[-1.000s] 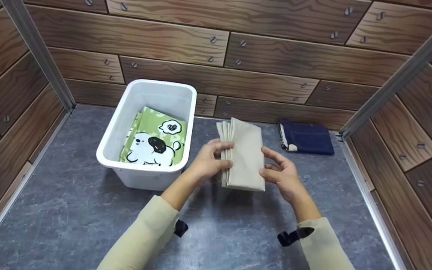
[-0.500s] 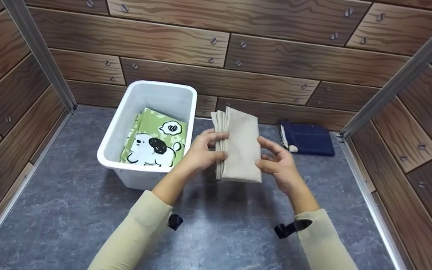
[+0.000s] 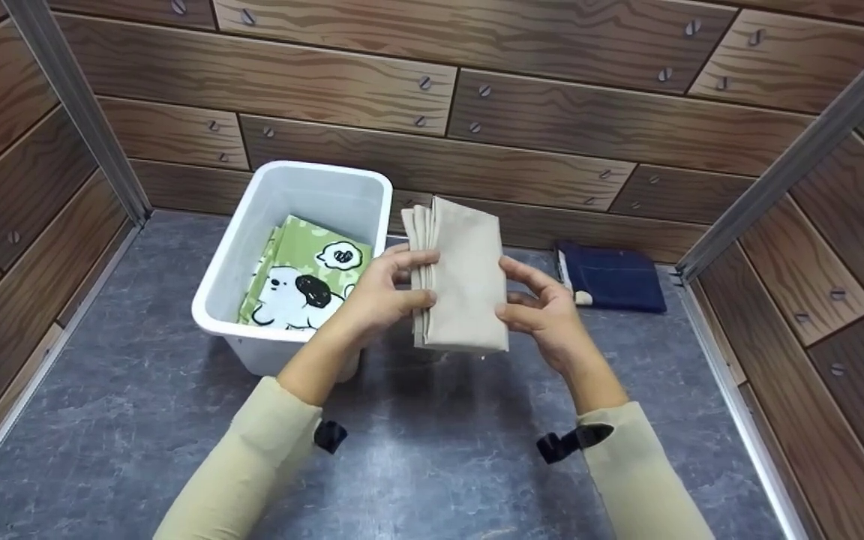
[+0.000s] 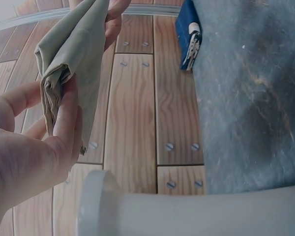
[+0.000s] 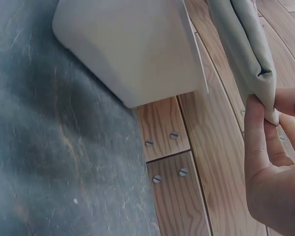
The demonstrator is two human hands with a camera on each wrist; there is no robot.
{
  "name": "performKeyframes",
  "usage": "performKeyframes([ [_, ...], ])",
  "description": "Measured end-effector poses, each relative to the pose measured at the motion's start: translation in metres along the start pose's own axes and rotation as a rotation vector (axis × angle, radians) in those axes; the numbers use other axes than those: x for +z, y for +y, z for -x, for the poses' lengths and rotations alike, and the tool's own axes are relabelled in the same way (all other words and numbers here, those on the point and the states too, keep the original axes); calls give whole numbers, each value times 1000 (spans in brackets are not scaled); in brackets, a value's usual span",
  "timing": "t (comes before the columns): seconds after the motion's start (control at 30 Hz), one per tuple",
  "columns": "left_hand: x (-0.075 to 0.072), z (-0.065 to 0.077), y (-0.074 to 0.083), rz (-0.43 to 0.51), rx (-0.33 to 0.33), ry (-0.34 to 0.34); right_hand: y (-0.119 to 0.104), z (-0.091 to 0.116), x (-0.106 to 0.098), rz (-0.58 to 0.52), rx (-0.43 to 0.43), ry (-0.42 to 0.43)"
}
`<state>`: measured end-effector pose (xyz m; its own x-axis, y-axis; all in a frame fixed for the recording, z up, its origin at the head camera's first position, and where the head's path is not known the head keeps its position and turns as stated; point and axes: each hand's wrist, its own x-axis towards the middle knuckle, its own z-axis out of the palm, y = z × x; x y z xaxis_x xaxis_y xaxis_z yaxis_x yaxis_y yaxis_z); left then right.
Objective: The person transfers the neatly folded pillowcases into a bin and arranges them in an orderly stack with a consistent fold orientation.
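A folded beige cloth (image 3: 467,277) is held up off the table between both hands, its layered edges facing left. On that side my left hand (image 3: 381,292) pinches the layers between thumb and fingers. My right hand (image 3: 548,311) grips the smooth folded edge opposite. In the left wrist view the stacked folds of the cloth (image 4: 76,54) show between the fingers; the right wrist view shows its rounded fold (image 5: 246,44) pinched at one end. Left of the hands stands a white plastic bin (image 3: 214,300). Inside it lies a folded green cloth (image 3: 304,247) with a cartoon dog print.
A folded navy blue cloth (image 3: 616,277) lies at the back right near the wall. The grey marbled table (image 3: 432,465) is bounded by wood-patterned walls (image 3: 552,127) at the back and sides. The bin's right rim is close to my left hand.
Both hands have lifted the beige cloth a little and carried it left, nearer the bin. The bin, the green cloth and the navy cloth have stayed in place.
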<state>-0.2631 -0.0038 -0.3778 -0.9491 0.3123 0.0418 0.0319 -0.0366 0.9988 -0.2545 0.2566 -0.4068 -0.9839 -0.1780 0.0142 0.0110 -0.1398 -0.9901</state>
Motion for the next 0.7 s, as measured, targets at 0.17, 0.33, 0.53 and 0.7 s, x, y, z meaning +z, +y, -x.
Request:
performKeyframes([
  [0.17,-9,4,5,7,-4,1,-2,-3,9,-8,-11,-12],
  [0.33,-19,8,9,5,2,-4,-5,-8,21,-13,-8,-25],
  [0.53,-31,11,14,-38,34,3,-10,-14,32,-9,-14,-29],
  [0.7,-37,13,18,-33,24,4,-11,-17,37,5,-16,-36],
])
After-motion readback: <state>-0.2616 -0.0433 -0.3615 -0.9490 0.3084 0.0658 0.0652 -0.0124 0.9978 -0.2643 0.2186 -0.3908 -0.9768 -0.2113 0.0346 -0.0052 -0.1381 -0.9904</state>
